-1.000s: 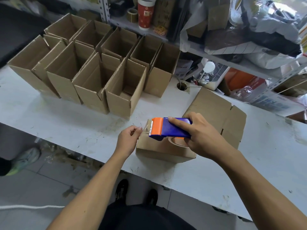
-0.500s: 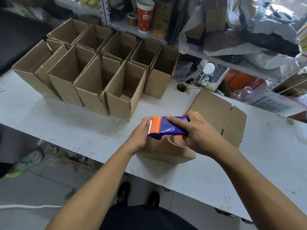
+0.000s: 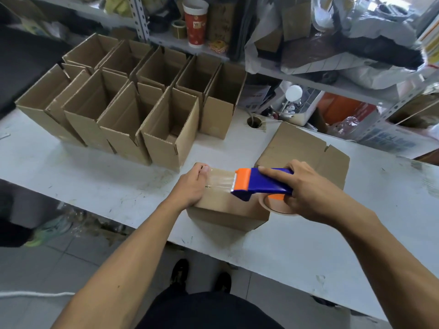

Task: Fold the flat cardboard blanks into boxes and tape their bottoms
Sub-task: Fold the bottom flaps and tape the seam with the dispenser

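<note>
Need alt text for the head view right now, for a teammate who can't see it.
A person's right hand pulls a blue-and-orange tape dispenser across an upturned cardboard box on a white table, while the left hand holds the clear tape's end at the box's left edge. Open folded boxes stand behind; a flat blank lies beyond.

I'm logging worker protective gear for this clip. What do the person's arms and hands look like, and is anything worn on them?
Both forearms are bare as far as the frame shows: no sleeves in view. The left hand and right hand have no gloves, and no rings, watch or wristbands are visible. Nails look short.
</note>
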